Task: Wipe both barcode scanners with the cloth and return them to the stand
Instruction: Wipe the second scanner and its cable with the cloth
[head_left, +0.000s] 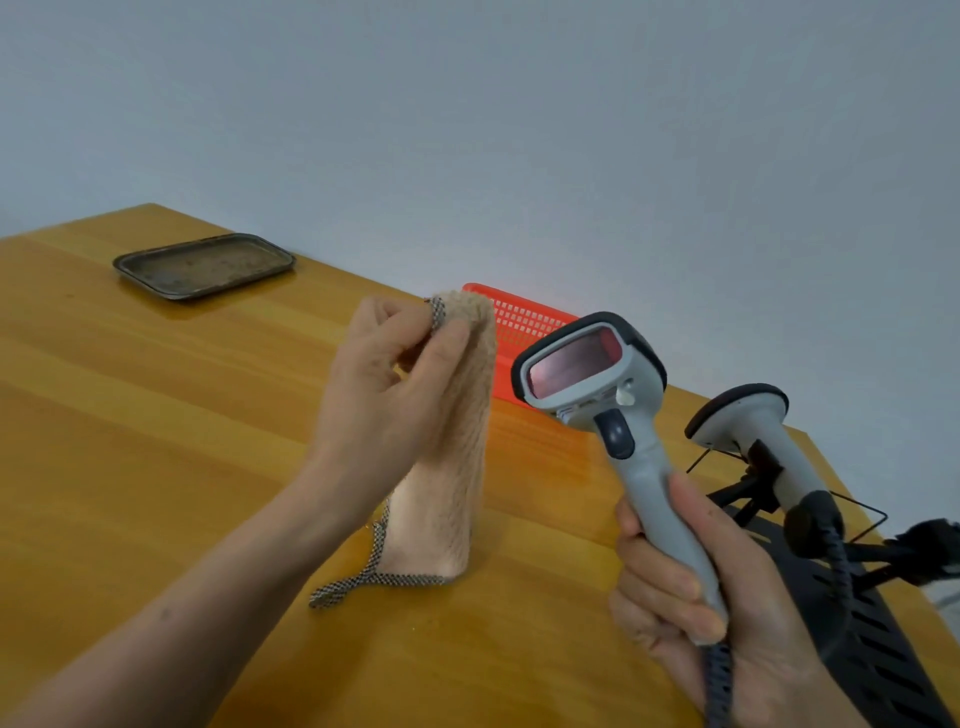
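two hands raised, left hand (387, 384) pinching cloth (457, 441), right hand (691, 587) gripping scanner (613, 395)

A grey scanner (592, 364) is upright beside hanging beige cloth (457, 467); second scanner (748, 415) rests on black stand (883, 665).

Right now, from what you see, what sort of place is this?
Likely a shop counter or stockroom desk, though not certain: the right hand grips a corded barcode scanner, a second scanner sits at a black stand, and a red mesh basket lies on the wooden table.
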